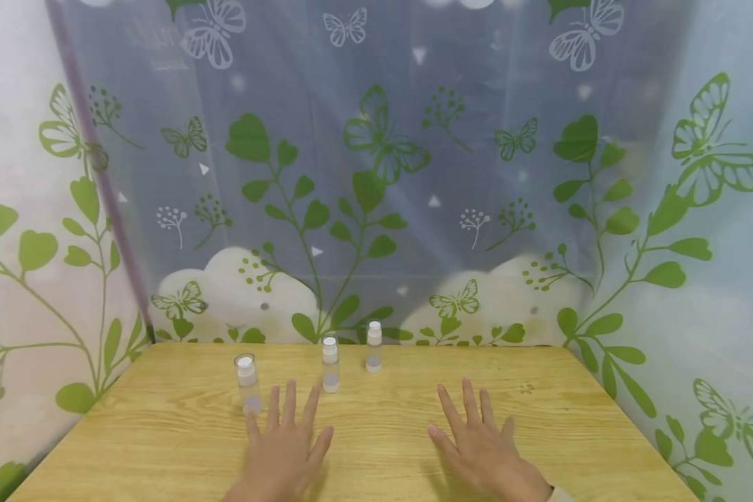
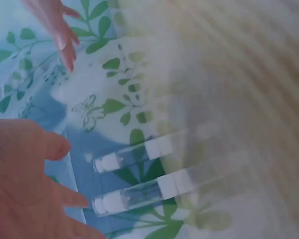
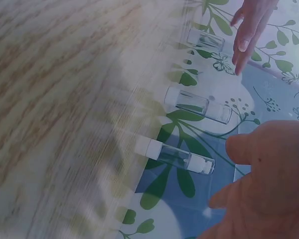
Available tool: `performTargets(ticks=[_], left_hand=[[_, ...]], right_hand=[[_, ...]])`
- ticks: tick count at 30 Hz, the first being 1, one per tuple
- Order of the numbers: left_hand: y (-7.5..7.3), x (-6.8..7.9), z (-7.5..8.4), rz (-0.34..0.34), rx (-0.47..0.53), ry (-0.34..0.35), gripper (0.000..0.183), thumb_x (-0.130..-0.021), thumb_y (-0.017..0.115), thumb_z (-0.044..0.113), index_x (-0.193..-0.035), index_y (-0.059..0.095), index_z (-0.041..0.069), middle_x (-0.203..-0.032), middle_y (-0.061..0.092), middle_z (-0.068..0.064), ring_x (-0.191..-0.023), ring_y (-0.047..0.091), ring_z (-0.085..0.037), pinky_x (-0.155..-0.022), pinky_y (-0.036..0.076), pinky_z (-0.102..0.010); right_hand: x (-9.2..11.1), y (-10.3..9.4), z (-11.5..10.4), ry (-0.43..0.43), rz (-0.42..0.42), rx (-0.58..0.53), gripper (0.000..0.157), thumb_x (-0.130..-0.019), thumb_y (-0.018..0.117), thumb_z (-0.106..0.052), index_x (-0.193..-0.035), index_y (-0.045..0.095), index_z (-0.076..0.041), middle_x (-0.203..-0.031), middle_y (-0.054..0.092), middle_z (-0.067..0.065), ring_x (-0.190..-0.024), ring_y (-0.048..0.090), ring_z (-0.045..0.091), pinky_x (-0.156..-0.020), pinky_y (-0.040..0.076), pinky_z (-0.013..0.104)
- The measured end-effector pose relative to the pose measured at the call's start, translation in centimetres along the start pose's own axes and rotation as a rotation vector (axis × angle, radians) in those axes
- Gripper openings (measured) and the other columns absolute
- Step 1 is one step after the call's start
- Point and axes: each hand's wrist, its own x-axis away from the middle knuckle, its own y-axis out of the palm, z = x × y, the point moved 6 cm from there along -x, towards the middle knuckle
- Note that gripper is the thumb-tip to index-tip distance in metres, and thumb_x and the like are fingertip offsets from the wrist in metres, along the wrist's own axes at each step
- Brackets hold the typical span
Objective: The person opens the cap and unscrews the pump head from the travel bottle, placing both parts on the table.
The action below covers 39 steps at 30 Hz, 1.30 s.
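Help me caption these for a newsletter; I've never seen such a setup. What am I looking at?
No machine here: a person's bare left hand and right hand. The widest picture comes from a head-worn camera; the other two from one on each wrist. Three clear, cylindrical bottles with white tops and bases stand upright on a yellow wood-grain table, before a blue-and-white backdrop printed with green leaves. Neither hand holds anything; both have fingers spread. In the widest picture, the left hand overlaps the leftmost bottle; contact is unclear.

Three bottles (image 1: 330,369) on table (image 1: 383,439), curtain (image 1: 376,202) behind
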Motion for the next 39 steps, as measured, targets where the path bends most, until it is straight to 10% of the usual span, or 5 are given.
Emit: performTargets(ticks=[4,8,18,30,39], left_hand=[[-1.9,-0.9,-0.6,0.097,0.045,0.032,0.057,-0.087,0.064,0.037,-0.135,0.051,0.009,-0.130,0.056,-0.022,-0.112,0.058,-0.040,-0.074,0.057,-0.049],[-4.4,-2.0,-2.3,0.186,0.155,0.007,0.041,-0.077,0.075,0.022,-0.114,0.065,0.009,-0.101,0.068,-0.011,-0.075,0.065,-0.019,-0.055,0.052,-0.026],[-8.3,-3.8,-10.1,0.157,0.284,-0.096,0.043,-0.077,0.075,0.022,-0.111,0.060,0.000,-0.106,0.067,-0.019,-0.097,0.063,-0.035,-0.081,0.051,-0.049],[-4.9,-4.7,-14.8,-0.189,0.406,-0.172,0.083,-0.070,0.081,0.038,-0.132,0.047,-0.007,-0.126,0.053,-0.034,-0.106,0.059,-0.046,-0.083,0.053,-0.050],[-2.2,-5.2,-15.6,-0.267,0.509,-0.158,0.071,-0.069,0.082,0.019,-0.126,0.051,-0.009,-0.120,0.056,-0.034,-0.101,0.061,-0.044,-0.080,0.055,-0.046]], right_hand=[[0.0,-0.5,-0.3,-0.054,0.021,-0.009,0.067,-0.097,0.029,-0.059,-0.153,0.017,-0.022,-0.157,0.011,0.027,-0.137,0.019,0.057,-0.085,0.029,0.082],[-0.1,-0.9,-0.6,-0.096,0.021,-0.038,0.064,-0.099,0.034,-0.052,-0.152,0.021,-0.019,-0.151,0.024,0.031,-0.130,0.033,0.058,-0.079,0.040,0.076],[-0.4,-1.2,-0.2,-0.119,-0.051,-0.080,0.064,-0.098,0.038,-0.052,-0.152,0.023,-0.020,-0.151,0.026,0.030,-0.127,0.038,0.056,-0.080,0.043,0.071],[-0.8,-2.3,-0.4,-0.263,-0.137,-0.081,0.043,-0.090,0.063,-0.034,-0.125,0.059,-0.010,-0.128,0.059,0.018,-0.110,0.060,0.038,-0.085,0.051,0.053],[-1.2,-2.8,-0.8,-0.326,-0.235,-0.071,0.019,-0.087,0.067,-0.027,-0.103,0.069,-0.016,-0.108,0.069,0.004,-0.095,0.065,0.026,-0.069,0.053,0.036]])
